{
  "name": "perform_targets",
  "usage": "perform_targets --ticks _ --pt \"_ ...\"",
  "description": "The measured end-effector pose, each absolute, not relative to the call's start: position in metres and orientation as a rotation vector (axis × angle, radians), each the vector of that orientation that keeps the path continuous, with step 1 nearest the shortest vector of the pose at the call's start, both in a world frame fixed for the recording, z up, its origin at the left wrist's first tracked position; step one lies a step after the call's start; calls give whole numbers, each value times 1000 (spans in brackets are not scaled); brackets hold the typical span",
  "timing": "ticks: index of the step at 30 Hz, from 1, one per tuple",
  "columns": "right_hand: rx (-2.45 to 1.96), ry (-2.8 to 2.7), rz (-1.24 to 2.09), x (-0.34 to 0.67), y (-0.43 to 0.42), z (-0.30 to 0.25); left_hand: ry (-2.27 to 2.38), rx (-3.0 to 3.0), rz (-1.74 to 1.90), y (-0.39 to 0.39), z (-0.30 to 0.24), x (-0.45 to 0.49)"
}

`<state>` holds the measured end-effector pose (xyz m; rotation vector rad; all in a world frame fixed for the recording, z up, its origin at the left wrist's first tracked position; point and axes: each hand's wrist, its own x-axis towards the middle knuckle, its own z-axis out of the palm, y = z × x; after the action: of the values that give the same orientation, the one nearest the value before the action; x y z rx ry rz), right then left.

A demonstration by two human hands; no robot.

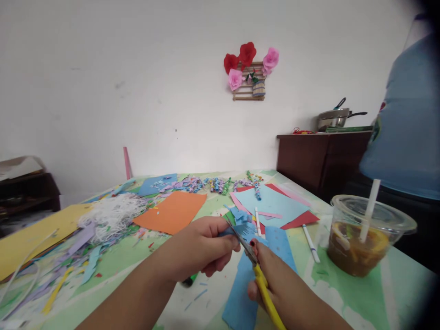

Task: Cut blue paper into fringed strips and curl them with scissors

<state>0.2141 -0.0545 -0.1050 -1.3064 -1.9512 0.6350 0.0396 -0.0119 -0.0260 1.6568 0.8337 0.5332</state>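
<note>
My left hand [201,250] is closed in a pinch on a small piece of blue paper [240,222] whose far edge is cut into a fringe. My right hand [275,284] is closed round yellow-handled scissors [259,277], and their blades reach up to the blue piece between my hands. Under my right hand a longer blue paper strip [280,245] lies flat on the table [343,293].
An orange sheet [172,211], light blue [271,201] and red sheets, a yellow sheet [30,233], white shreds [110,213] and curled paper bits [213,184] cover the table. A lidded drink cup with straw [364,236] stands at right. A person in blue [409,119] is beyond it.
</note>
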Motion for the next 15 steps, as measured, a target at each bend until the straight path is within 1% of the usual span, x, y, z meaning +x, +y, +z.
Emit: perform_targets --ticks 5,12,15 --pt "-1293 -1973 647 215 -56 -103 890 1675 467 -12 -22 36" --pt "-1339 -1965 660 212 -60 -99 1098 1973 579 -18 -17 34" --pt "-1296 -1985 640 210 -62 -97 1128 2101 580 -22 -18 35"
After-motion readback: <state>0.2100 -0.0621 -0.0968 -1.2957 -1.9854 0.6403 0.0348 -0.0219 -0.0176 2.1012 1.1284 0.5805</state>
